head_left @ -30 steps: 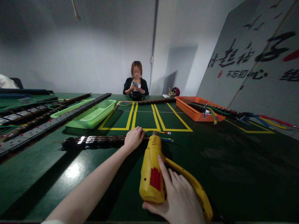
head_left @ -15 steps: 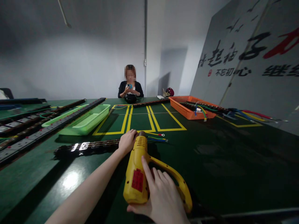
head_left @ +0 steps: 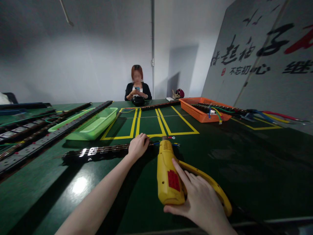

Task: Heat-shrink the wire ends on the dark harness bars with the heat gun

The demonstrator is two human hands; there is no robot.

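My right hand (head_left: 198,192) is closed round a yellow heat gun (head_left: 168,176) with a red label, its thumb under the rear end and its index finger along the body. The metal nozzle (head_left: 165,138) points away from me, close to the coloured wires (head_left: 156,143) with ring terminals. Those wires come out of a dark strip assembly (head_left: 97,152) lying on the green table. My left hand (head_left: 139,145) is wrapped over the wire end of this strip, to the left of the nozzle; its fingertips are partly hidden.
A light green basket (head_left: 97,125) stands at left, with long socket strips (head_left: 44,140) lying across and beside it. An orange basket (head_left: 193,114) with wired strips is at the back right. Across the table (head_left: 234,169) sits a person (head_left: 138,89) holding a phone.
The heat gun in my right hand has moved to the right, along the wires and away from my left hand. My left hand keeps its hold; the view has shifted slightly.
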